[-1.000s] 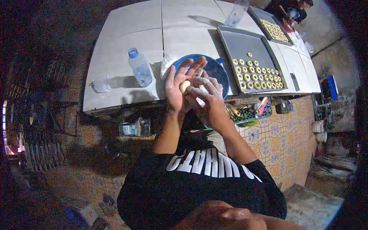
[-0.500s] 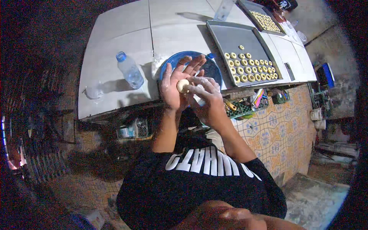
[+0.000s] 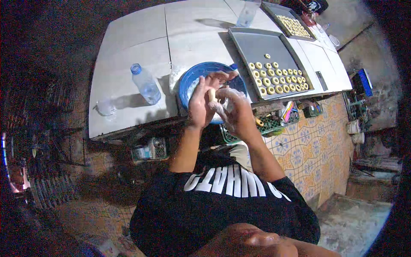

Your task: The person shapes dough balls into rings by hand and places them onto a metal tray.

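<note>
A small pale dough piece (image 3: 212,95) stands edge-on between my hands, over the blue bowl (image 3: 183,85), which has white flour in it. My right hand (image 3: 236,107), its fingers dusted white, is closed and pinches the piece. Against the piece's other side rests the palm of my left hand (image 3: 199,107), whose fingers are stretched out and bent slightly over. My hands hide part of the bowl and the piece's far face. To the right, a dark metal tray (image 3: 257,43) carries several rows of small dough rings (image 3: 279,89), with one ring apart above them.
A clear plastic bottle (image 3: 146,85) with a blue cap and a small clear container (image 3: 106,108) stand on the white table (image 3: 132,55). Beyond are another bottle (image 3: 247,15) and a second filled tray (image 3: 278,9). A dark phone-like slab (image 3: 321,80) lies by the right edge. Green crates (image 3: 231,136) sit below.
My left hand has turned from palm-up to nearly upright, its fingers folding inward. The dough piece has tipped from lying on the palm to standing edge-on.
</note>
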A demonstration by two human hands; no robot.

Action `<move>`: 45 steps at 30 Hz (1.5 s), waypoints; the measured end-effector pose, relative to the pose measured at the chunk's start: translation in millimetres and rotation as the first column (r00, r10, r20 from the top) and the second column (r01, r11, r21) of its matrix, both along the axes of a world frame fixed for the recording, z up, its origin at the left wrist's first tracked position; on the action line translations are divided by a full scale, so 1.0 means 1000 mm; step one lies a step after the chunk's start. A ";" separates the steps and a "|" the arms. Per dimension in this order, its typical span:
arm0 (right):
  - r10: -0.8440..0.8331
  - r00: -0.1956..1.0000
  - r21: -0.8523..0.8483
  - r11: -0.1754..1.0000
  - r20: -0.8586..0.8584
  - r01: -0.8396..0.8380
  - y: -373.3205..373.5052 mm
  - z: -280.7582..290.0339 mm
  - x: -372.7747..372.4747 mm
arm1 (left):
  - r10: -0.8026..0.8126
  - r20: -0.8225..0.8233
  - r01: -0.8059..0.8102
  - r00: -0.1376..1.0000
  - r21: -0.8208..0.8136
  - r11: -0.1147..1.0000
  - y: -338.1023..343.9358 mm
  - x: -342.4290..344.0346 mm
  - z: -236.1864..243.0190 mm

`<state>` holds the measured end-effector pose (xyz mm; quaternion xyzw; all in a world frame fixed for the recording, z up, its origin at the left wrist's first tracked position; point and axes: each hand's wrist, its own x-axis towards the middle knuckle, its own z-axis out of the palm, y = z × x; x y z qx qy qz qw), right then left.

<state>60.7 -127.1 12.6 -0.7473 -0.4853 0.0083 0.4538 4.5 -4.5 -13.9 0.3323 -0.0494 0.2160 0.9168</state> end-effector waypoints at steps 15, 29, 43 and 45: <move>0.265 0.633 0.291 0.955 -0.728 -0.065 0.005 -0.001 0.012 | 0.310 0.055 -0.291 0.949 0.527 0.799 0.024 -0.008 -0.005; 0.253 0.661 0.285 0.957 -0.706 -0.062 0.008 0.003 0.012 | 0.306 0.198 -0.362 0.931 0.603 0.710 0.035 -0.017 -0.008; -0.008 0.959 0.268 0.960 -0.282 0.087 0.000 -0.001 0.008 | 0.346 0.093 -0.343 0.934 0.512 0.787 0.029 -0.004 -0.014; -0.066 0.971 0.249 0.960 -0.230 0.125 -0.003 0.007 0.004 | 0.356 0.088 -0.348 0.930 0.519 0.781 0.025 -0.004 -0.013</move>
